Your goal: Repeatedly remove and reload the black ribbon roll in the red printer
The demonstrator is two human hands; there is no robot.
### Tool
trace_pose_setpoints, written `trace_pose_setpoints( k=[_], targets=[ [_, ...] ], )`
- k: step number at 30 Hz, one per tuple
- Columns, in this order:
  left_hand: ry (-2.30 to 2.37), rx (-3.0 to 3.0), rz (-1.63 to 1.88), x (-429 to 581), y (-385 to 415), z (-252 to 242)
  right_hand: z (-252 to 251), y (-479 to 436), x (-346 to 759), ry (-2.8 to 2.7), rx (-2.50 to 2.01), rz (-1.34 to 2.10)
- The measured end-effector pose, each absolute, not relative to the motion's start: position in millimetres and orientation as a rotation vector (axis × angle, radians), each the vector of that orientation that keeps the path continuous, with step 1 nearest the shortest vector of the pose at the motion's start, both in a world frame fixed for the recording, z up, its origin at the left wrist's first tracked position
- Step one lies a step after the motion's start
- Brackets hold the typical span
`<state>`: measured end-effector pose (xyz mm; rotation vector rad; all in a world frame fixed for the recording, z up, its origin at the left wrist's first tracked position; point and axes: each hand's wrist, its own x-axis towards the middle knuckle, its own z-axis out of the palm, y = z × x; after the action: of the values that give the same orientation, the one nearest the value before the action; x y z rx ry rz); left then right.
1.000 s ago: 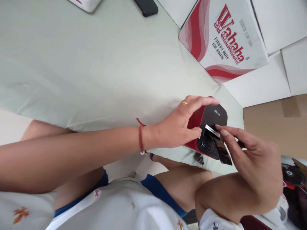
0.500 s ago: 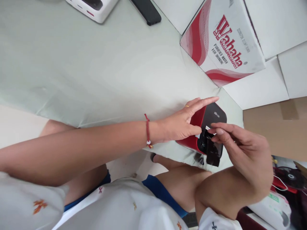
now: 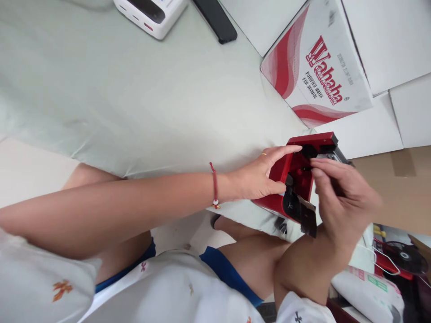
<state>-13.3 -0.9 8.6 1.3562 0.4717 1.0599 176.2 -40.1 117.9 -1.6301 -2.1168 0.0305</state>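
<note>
A red box-shaped device [image 3: 275,204] with a black lid stands near the table's edge, its lid swung up toward the far right. Inside, red walls and black parts show. My left hand [image 3: 254,179] grips the near side of the device, thumb on one corner and index finger stretched to the rim. Over the opening, my right hand [image 3: 340,188] is closed in a pinch. A small dark tip shows at its fingertips, too little to name. From the device's front corner hangs a dark glossy strip [image 3: 308,220].
Behind the device stands a white and red water carton [image 3: 319,67] beside plain white boxes [image 3: 400,36]. A black phone [image 3: 217,20] and a white device with ports [image 3: 151,18] lie at the far edge. A brown carton [image 3: 393,188] is at right.
The device's black lid was down and now stands open, baring the red inside. My right hand has moved over the opening. My left index finger has come down to the rim.
</note>
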Motion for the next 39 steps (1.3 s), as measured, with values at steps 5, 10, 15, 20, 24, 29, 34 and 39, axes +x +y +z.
trace_pose_setpoints(
  k=[5,10,15,20,24,29,34,39],
  targets=[
    [0.526,1.393,1.072,-11,-2,8,112,-15,182,-2.352,-1.981,0.441],
    [0.567,1.409,1.046,-9,-3,11,116,-10,183,-2.446,-2.200,0.441],
    [0.593,1.405,1.047,-8,-3,10,114,-13,179,-2.276,-2.162,0.491],
    [0.577,1.391,1.032,-9,-2,9,132,-39,201,-1.982,-2.058,0.355],
    [0.580,1.365,0.991,-9,-1,11,156,-62,244,-1.638,-2.061,0.269],
    [0.584,1.331,0.934,-11,-1,13,150,-58,298,-1.484,-2.440,0.300],
    [0.586,1.352,0.973,-12,-2,13,109,-33,326,-1.643,-2.632,0.390],
    [0.598,1.374,0.966,-13,-3,11,108,-40,326,-1.697,-2.581,0.318]
  ],
)
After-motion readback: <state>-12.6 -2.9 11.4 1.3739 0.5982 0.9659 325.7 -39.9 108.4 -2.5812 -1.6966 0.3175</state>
